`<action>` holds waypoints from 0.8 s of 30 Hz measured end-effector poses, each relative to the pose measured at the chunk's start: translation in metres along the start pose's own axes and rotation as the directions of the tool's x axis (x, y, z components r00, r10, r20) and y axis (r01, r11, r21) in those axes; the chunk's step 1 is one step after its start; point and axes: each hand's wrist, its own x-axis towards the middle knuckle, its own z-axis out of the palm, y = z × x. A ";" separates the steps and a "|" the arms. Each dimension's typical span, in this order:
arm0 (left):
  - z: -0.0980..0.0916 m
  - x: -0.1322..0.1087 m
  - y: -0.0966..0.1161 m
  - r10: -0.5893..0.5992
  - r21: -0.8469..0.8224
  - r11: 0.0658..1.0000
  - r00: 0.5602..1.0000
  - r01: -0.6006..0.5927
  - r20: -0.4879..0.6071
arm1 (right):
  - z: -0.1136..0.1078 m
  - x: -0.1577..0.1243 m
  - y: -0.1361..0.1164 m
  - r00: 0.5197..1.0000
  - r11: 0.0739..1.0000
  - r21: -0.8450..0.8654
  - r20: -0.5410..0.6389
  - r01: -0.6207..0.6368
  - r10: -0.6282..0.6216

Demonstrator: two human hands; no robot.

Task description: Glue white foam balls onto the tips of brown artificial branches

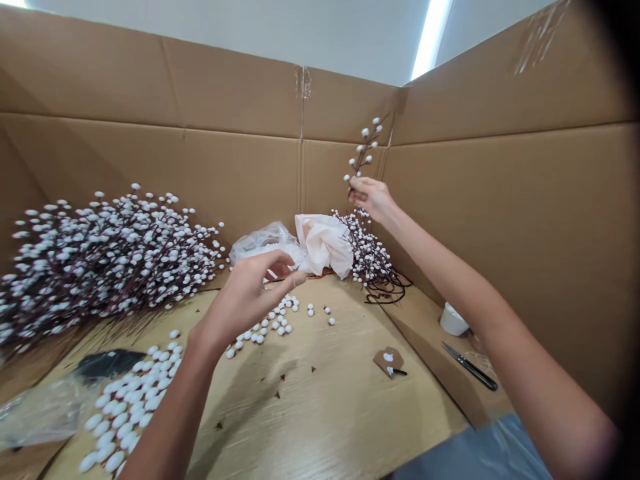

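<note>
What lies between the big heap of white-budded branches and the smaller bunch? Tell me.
The head view shows a crumpled clear plastic bag and a crumpled pale pink sheet there.

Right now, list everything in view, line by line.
Large branch pile: one, white and dark red, table's left.
Small branch bunch: one, white and dark red, table's back.
Loose buds: many, white, two groups on table.
Plastic bag: one, clear, table's back.
Tissue paper: one, pale pink, table's back.
Black bag: one, black, lower left.
Cup: one, white, far right.
Cutter: one, black handle, far right.
Cardboard walls: several, brown, around the table.
Sprig: one, white and dark, in right hand.
Left hand: curled above table.
Right hand: raised, pinching sprig.
</note>
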 end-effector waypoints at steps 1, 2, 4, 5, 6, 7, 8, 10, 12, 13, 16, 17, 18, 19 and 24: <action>0.004 0.001 -0.002 -0.030 -0.020 0.999 1.000 0.030 0.004 | 0.010 -0.016 -0.002 0.995 0.998 0.037 0.091 -0.046 0.043; 0.008 0.002 -0.004 -0.069 -0.047 0.996 0.997 0.070 0.015 | 0.019 -0.033 -0.002 0.984 0.995 0.064 0.164 -0.079 0.068; 0.017 0.004 -0.006 -0.134 -0.128 0.982 0.989 0.142 0.068 | 0.037 -0.069 -0.001 0.945 0.988 0.085 0.313 -0.130 0.098; 0.022 0.005 -0.007 -0.133 -0.183 0.972 0.986 0.150 0.104 | 0.044 -0.085 0.002 0.928 0.985 0.082 0.356 -0.149 0.111; 0.027 0.005 -0.007 -0.096 -0.245 0.960 0.983 0.132 0.154 | 0.050 -0.100 0.004 0.921 0.984 0.081 0.372 -0.161 0.120; 0.032 0.006 -0.007 -0.045 -0.309 0.945 0.976 0.111 0.211 | 0.055 -0.113 0.008 0.921 0.982 0.083 0.368 -0.169 0.128; 0.037 0.006 -0.006 0.005 -0.361 0.928 0.966 0.092 0.260 | 0.059 -0.123 0.011 0.926 0.980 0.091 0.353 -0.178 0.136; 0.045 0.005 -0.005 0.040 -0.428 0.899 0.953 0.097 0.300 | 0.064 -0.138 0.019 0.937 0.971 0.129 0.315 -0.200 0.151; 0.054 0.003 -0.003 0.000 -0.491 0.857 0.952 0.157 0.305 | 0.067 -0.148 0.025 0.945 0.955 0.195 0.282 -0.224 0.164; 0.059 0.001 -0.003 -0.026 -0.533 0.822 0.949 0.199 0.314 | 0.068 -0.152 0.027 0.948 0.944 0.236 0.271 -0.232 0.165; 0.073 -0.009 -0.003 -0.060 -0.647 0.701 0.929 0.300 0.366 | 0.071 -0.166 0.031 0.947 0.899 0.353 0.277 -0.260 0.165; 0.077 -0.014 -0.003 -0.067 -0.668 0.674 0.927 0.315 0.369 | 0.072 -0.171 0.033 0.941 0.880 0.384 0.292 -0.279 0.171; 0.080 -0.020 -0.004 -0.075 -0.681 0.657 0.928 0.322 0.366 | 0.073 -0.176 0.035 0.932 0.859 0.412 0.315 -0.306 0.181; 0.083 -0.026 -0.004 -0.082 -0.690 0.645 0.928 0.327 0.363 | 0.074 -0.181 0.037 0.921 0.836 0.433 0.339 -0.336 0.195; 0.096 -0.059 -0.012 -0.133 -0.705 0.608 0.922 0.366 0.364 | 0.076 -0.202 0.061 0.838 0.700 0.509 0.488 -0.502 0.246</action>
